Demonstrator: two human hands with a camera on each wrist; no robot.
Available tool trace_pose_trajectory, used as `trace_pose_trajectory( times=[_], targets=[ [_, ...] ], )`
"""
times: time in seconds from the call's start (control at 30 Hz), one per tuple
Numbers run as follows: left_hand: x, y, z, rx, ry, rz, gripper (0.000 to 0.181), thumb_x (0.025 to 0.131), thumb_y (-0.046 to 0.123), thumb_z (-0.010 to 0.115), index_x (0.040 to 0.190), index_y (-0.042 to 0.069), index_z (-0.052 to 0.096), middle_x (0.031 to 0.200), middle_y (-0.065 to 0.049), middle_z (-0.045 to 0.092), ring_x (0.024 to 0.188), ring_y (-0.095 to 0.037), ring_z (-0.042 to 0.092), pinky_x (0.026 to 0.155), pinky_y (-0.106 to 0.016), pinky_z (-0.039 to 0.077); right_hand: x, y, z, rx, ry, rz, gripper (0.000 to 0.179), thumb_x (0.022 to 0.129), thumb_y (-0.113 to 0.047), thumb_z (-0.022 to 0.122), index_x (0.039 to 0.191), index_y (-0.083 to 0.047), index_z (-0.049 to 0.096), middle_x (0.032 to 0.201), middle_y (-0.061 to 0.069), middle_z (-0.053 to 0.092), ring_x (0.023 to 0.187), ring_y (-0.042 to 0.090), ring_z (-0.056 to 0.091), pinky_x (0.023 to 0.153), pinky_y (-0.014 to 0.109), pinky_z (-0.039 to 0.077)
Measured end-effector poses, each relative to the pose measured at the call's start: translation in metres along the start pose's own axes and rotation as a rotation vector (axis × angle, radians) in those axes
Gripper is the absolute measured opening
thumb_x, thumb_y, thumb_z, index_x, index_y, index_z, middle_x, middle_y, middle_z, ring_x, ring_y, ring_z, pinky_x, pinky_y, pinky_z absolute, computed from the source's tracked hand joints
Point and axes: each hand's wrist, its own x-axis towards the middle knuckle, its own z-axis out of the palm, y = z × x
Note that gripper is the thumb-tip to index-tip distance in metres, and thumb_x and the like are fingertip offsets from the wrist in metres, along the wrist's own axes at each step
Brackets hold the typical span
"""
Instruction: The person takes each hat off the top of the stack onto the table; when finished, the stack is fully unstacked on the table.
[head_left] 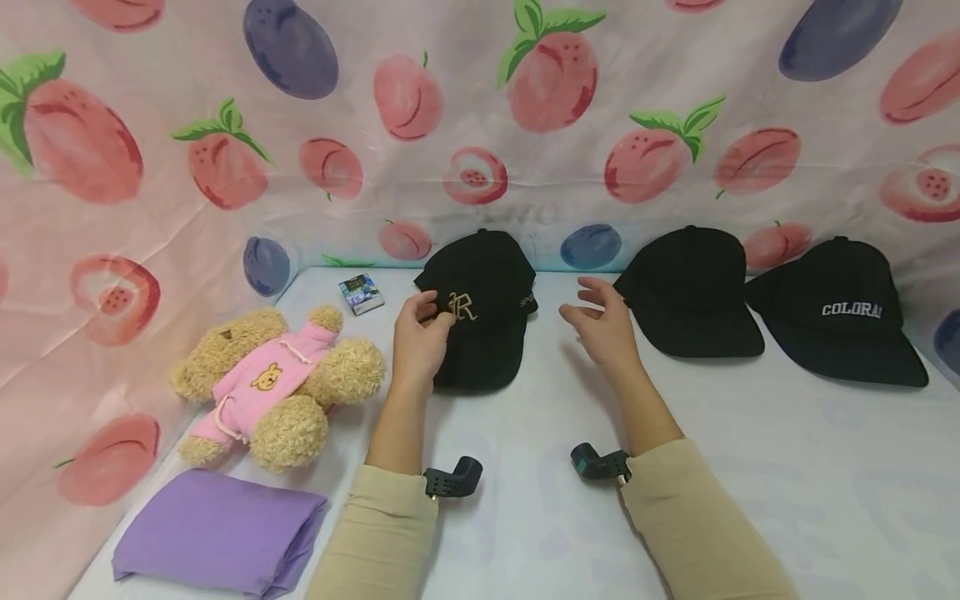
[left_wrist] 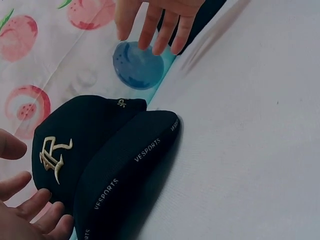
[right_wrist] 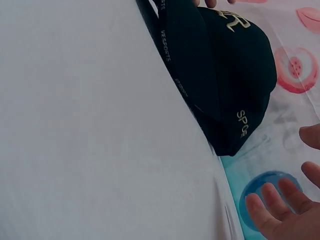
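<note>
A black baseball cap with a gold letter R stands at the back of the table, its brim toward me. My left hand is at the cap's left side, fingers loosely bent. In the left wrist view, the fingertips lie right at the edge of the cap, with the thumb apart from it. My right hand hovers between this cap and a plain black cap, fingers spread. The right wrist view shows that hand holding nothing, away from the lettered cap.
A third black cap with white lettering stands at the far right. On the left lie a teddy bear in a pink top, a small box and a folded purple cloth. A fruit-print curtain hangs behind the white table.
</note>
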Motion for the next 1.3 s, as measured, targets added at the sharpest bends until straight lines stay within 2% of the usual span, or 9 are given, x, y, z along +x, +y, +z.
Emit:
trace_pose_trajectory(
  times=[0.33,0.6,0.87,1.1,1.3],
  targets=[
    [0.002,-0.006,-0.001,0.061,0.03,0.005,0.053,0.093,0.008,0.06,0.145,0.008,0.054,0.143,-0.016,0.053,0.13,-0.031,0.049,0.114,-0.046,0.041,-0.001,-0.004,0.018,0.03,-0.061,-0.005,0.061,0.1,-0.023,0.066,0.155,-0.015,0.042,0.157,0.017,0.046,0.138,0.034,0.054,0.107,0.054,0.051],
    [0.006,-0.017,-0.004,0.221,0.051,0.079,0.054,0.09,0.01,0.058,0.144,0.007,0.054,0.141,-0.018,0.056,0.132,-0.034,0.05,0.116,-0.048,0.038,-0.005,-0.003,0.029,-0.021,-0.126,-0.006,0.063,0.099,-0.022,0.066,0.156,-0.016,0.041,0.16,0.016,0.043,0.139,0.036,0.052,0.112,0.053,0.047],
    [0.006,-0.018,-0.007,0.225,0.072,0.064,0.054,0.09,0.011,0.059,0.143,0.008,0.055,0.14,-0.017,0.057,0.131,-0.035,0.05,0.115,-0.047,0.039,-0.007,0.001,0.032,-0.017,-0.166,-0.019,0.066,0.098,-0.022,0.068,0.157,-0.014,0.039,0.159,0.019,0.043,0.138,0.038,0.053,0.112,0.052,0.047],
    [0.009,-0.021,-0.008,0.247,0.079,0.086,0.055,0.089,0.01,0.058,0.144,0.006,0.055,0.141,-0.019,0.056,0.132,-0.036,0.051,0.115,-0.048,0.038,-0.006,0.001,0.035,-0.027,-0.192,-0.015,0.069,0.097,-0.023,0.069,0.158,-0.015,0.037,0.16,0.018,0.042,0.139,0.038,0.051,0.112,0.053,0.047],
    [0.009,-0.023,-0.008,0.283,0.088,0.069,0.054,0.092,0.012,0.058,0.145,0.007,0.054,0.144,-0.018,0.053,0.133,-0.034,0.048,0.115,-0.05,0.037,-0.008,0.001,0.037,-0.051,-0.197,0.013,0.071,0.096,-0.025,0.071,0.158,-0.018,0.038,0.159,0.017,0.043,0.14,0.037,0.051,0.112,0.052,0.047]
  ],
)
